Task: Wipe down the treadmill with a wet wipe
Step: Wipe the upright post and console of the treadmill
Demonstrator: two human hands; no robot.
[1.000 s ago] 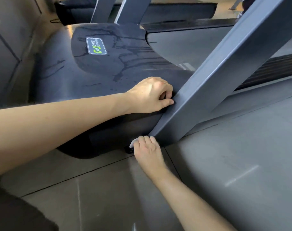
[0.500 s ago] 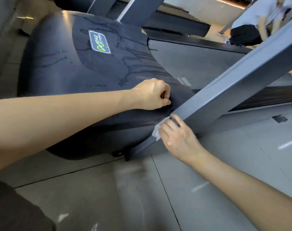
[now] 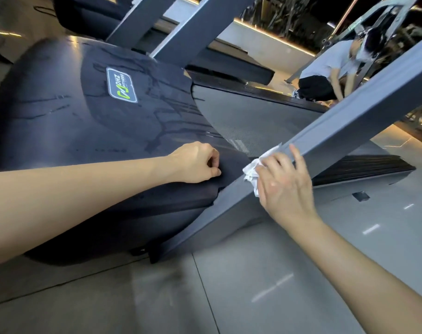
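On the grey upright (image 3: pixel 325 138) of the treadmill (image 3: pixel 60 121): right hand (image 3: pixel 284 186) flat, fingers extended, pressing crumpled white wet wipe (image 3: pixel 251 172) against beam's lower stretch. Left hand (image 3: pixel 195 162) curled to a fist, nothing held, resting on black motor cover just beside the beam

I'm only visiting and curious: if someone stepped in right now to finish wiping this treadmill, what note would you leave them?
Right hand presses the white wipe against the slanted grey post, partway up.
Left hand is curled, empty, resting on the black front cover.
Done: the cover shows wet streaks, so it looks wiped.
Left: the post above the wipe; I cannot tell about the belt.
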